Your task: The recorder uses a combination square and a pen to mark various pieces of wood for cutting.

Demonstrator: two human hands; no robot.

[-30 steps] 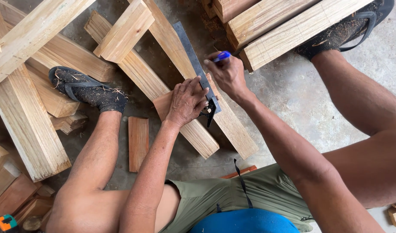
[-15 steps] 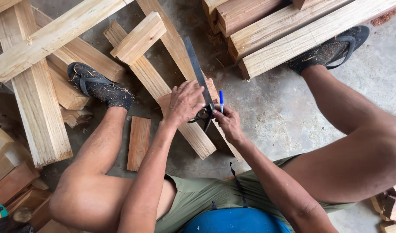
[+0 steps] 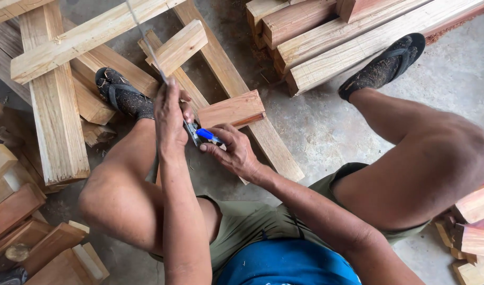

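Gripping metal square (image 3: 147,45) w/ L hand (image 3: 169,117) | R hand (image 3: 234,150) pinching blue marker (image 3: 207,136) (near wood block (image 3: 232,110))

Person is wearing olive-green shorts (image 3: 263,232) with a dark drawstring hanging at the waist, and a bright blue top (image 3: 289,266) showing at the bottom edge. Arms are bare, no sleeves reaching them; legs are bare from the shorts' hem down. Left hand (image 3: 171,119) and right hand (image 3: 234,150) are wearing no gloves, rings or watch. Feet are wearing black flip-flop sandals, left sandal (image 3: 120,95) and right sandal (image 3: 382,66), both with dark straps and both carrying specks of sawdust and wood shavings.
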